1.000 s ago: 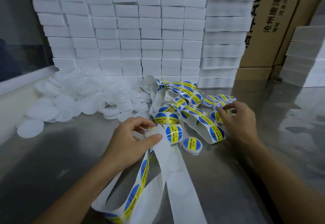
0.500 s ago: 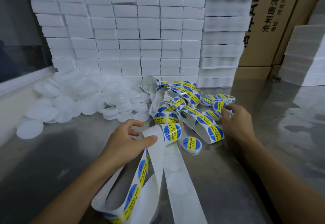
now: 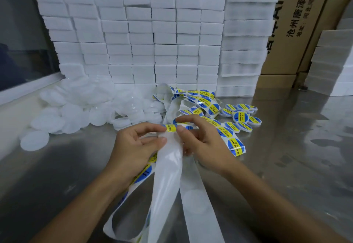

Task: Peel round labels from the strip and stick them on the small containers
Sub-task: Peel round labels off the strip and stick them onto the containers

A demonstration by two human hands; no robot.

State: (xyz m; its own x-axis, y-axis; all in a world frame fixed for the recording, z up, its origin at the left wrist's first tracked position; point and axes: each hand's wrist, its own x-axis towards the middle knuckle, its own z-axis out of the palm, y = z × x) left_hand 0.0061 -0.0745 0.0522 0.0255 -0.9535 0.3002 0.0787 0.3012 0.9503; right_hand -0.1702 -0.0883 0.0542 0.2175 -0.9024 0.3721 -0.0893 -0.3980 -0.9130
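A long white backing strip (image 3: 170, 168) with round blue-and-yellow labels loops over the steel table toward me. My left hand (image 3: 133, 147) pinches the strip near its fold. My right hand (image 3: 202, 143) pinches the edge of a round label (image 3: 172, 127) at the top of that fold, right beside the left fingertips. More of the strip with labels (image 3: 202, 101) lies tangled behind the hands. Several labelled small containers (image 3: 240, 116) sit to the right. A heap of plain white containers (image 3: 99, 105) lies at the left.
A wall of stacked white foam blocks (image 3: 145, 38) stands behind the work area, with brown cardboard boxes (image 3: 298, 23) behind it. Another white stack (image 3: 332, 65) is at the far right. One loose white disc (image 3: 34, 140) lies at the left. A window ledge (image 3: 24, 88) runs along the left.
My right hand has left the labelled containers on the right and come in to the strip's fold, where it now pinches a label. My left hand has lifted the strip slightly.
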